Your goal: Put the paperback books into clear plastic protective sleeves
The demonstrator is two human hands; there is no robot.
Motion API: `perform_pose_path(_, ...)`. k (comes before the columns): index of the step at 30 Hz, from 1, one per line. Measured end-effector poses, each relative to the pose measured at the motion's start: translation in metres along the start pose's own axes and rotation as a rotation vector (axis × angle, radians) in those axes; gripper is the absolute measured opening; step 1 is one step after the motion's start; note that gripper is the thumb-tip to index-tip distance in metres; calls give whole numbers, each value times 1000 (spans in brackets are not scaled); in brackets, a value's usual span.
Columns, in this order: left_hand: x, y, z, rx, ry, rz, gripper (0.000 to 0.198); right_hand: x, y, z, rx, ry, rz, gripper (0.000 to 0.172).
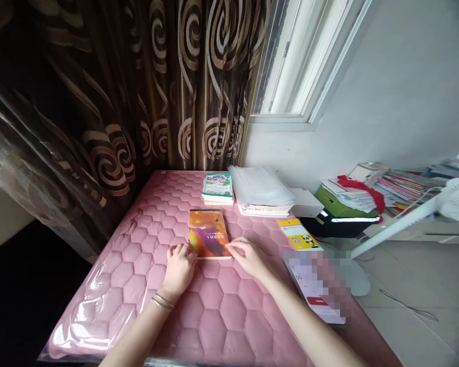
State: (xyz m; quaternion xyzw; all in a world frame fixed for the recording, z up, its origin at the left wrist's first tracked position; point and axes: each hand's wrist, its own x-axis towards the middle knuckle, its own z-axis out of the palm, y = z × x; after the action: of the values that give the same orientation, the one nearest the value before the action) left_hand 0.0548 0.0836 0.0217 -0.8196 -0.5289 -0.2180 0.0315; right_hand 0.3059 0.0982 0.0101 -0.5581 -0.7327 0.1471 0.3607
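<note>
The left hand (pixel 179 270) and right hand (pixel 248 257) are both open; neither grip closes on anything. The left fingers (pixel 187 250) touch the left edge of the paperback book (pixel 208 233), and the right fingertips (pixel 231 246) rest at its lower right corner. Thin bracelets (pixel 162 301) circle the left wrist. The book lies flat, cover up, on a pink quilted mattress (pixel 214 326) wrapped in clear plastic. Directly behind the book is a small stack of books (pixel 217 187). Behind and right of the book lie a pile of papers (pixel 260 189) and a white box (pixel 306 203). Right of the book lie a yellow card (pixel 299 234) and a pixelated sheet (pixel 317 288). A patterned curtain (pixel 137 86) hangs beyond the book.
</note>
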Motion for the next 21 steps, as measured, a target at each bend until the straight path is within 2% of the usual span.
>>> perform_pose_path(2, -6, 15, -4, -53, 6, -107, 19, 28, 9, -5, 5, -8, 48, 30)
perform_pose_path(4, -13, 28, -5, -213, -26, -204, 20, 60, 19, -2, -37, -49, 98, 34)
perform_pose_path(7, -20, 38, 2, -510, -101, -309, 17, 103, 31, 15, -76, -123, 98, 38)
perform_pose_path(10, -20, 41, 8, -624, -146, -376, 17, 131, 36, 34, -137, -202, 113, 43)
perform_pose_path(15, -12, 46, 5, -538, -202, -433, 27, 149, 36, 50, -233, -301, 113, 44)
perform_pose_path(21, -9, 44, 1, -421, -214, -520, 24, 143, 33, 43, -315, -275, 125, 41)
